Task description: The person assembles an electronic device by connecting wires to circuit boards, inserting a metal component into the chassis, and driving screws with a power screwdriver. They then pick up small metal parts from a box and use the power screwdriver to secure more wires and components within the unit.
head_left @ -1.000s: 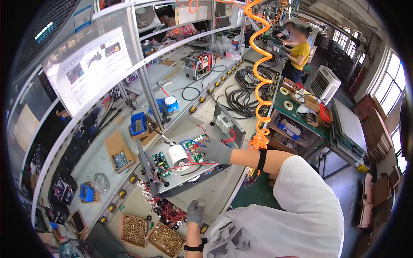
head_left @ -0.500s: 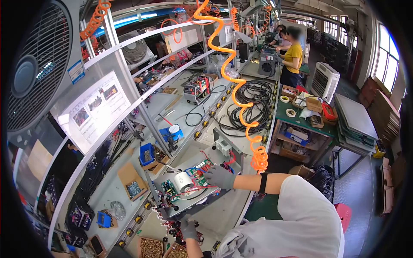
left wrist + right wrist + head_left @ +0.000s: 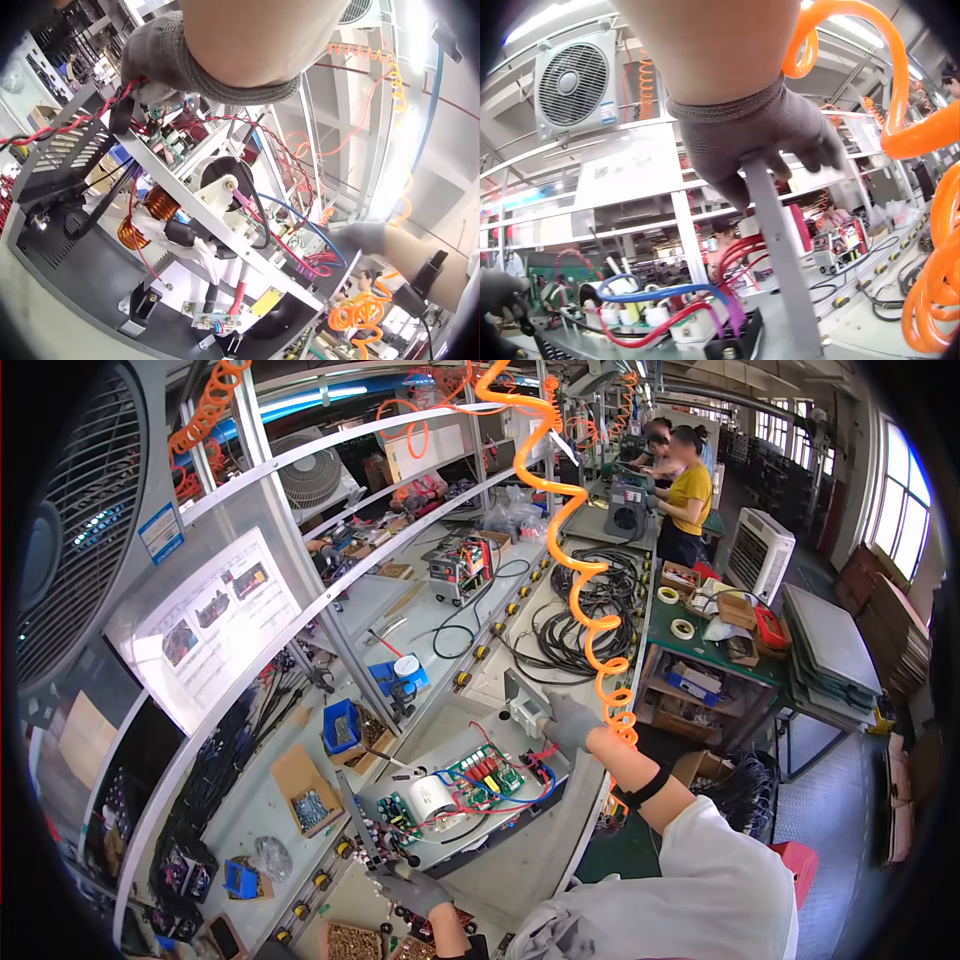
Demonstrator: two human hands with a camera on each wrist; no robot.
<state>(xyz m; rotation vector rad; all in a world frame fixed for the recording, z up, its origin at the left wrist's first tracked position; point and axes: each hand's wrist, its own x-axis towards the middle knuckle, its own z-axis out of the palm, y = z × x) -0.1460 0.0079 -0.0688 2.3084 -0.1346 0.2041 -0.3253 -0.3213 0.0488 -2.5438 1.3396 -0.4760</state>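
Note:
A grey metal chassis (image 3: 482,843) with circuit boards (image 3: 482,770), a large white cylinder (image 3: 430,798) and coloured wires sits on the bench, with upright panels at both ends. My gloved right hand (image 3: 573,722) grips the top edge of the far end panel (image 3: 776,247), thumb and fingers on opposite sides of it. At the near end, my gloved left hand (image 3: 415,890) holds the vented end panel (image 3: 64,142) by its upper edge; its fingertips are partly hidden. A twisted red and black wire (image 3: 82,120) runs past this hand. Copper coils (image 3: 150,217) show beneath the inner plate.
An orange coiled air hose (image 3: 580,565) hangs beside my right arm. Boxes of brass parts (image 3: 352,940) and bundled wires lie near my left hand. A cardboard box of screws (image 3: 308,796) and a blue bin (image 3: 342,727) stand on the shelf beyond. Black cables (image 3: 590,622) lie farther along.
My right hand has moved from the circuit boards to the far end panel. My left hand has risen from beside the loose wires to the near panel. The head view has shifted.

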